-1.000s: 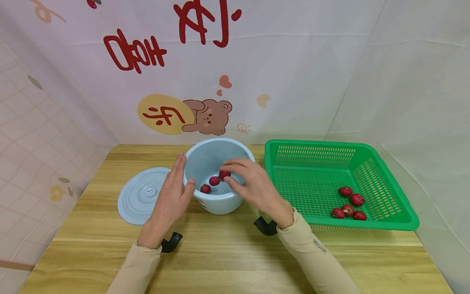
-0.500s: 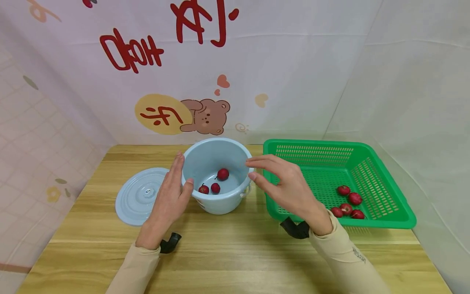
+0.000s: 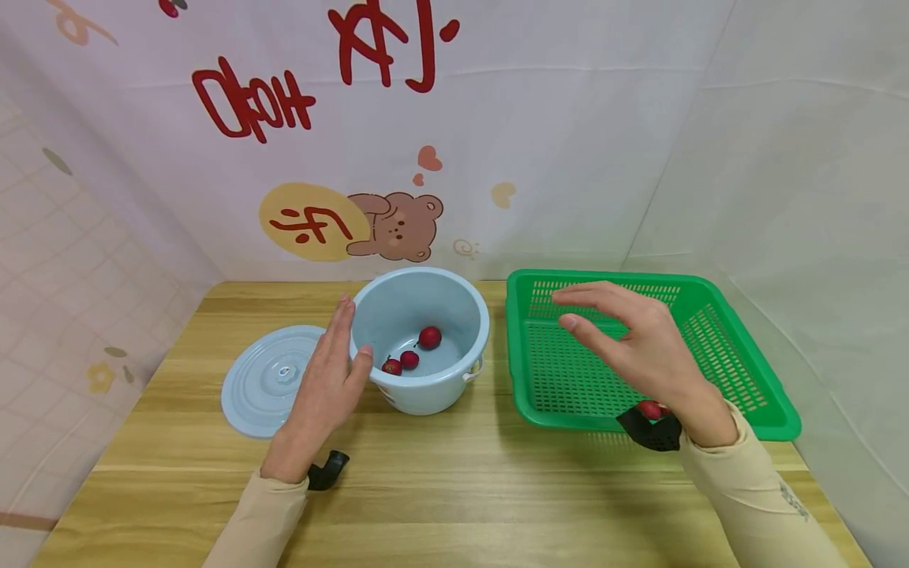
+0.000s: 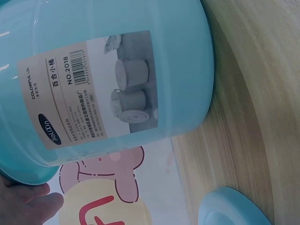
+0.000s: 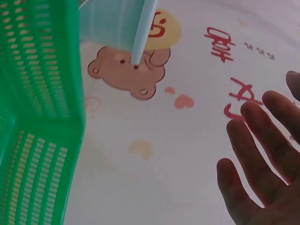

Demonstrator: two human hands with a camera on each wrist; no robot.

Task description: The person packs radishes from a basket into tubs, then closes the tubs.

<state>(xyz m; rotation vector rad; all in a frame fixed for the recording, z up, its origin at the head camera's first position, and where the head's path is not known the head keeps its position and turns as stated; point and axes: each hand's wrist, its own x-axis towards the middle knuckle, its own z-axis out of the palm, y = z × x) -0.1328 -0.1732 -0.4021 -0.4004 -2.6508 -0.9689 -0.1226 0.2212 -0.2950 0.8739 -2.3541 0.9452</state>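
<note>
A light blue bucket (image 3: 422, 394) stands mid-table, with three small round red radishes (image 3: 429, 338) on its floor. My left hand (image 3: 323, 386) rests at the bucket's left rim, its fingers straight and the thumb at the near side. In the left wrist view the bucket's printed label (image 4: 89, 89) faces the camera, and only fingertips show at the rim. Over the green plastic basket (image 3: 521, 379) hovers my right hand (image 3: 639, 339), its fingers extended and holding nothing. A radish (image 3: 649, 409) in the basket shows beside the right wrist; the hand and wrist hide others.
A light blue lid (image 3: 266, 383) lies on the wooden table (image 3: 454, 497) left of the bucket, partly behind the left hand. The basket stands right of the bucket, a narrow gap between them. A printed white curtain (image 3: 568, 142) hangs behind the table.
My right hand has risen out of the bucket and moved right, over the basket. A radish by that hand earlier now lies loose in the bucket. The left hand stays at the rim.
</note>
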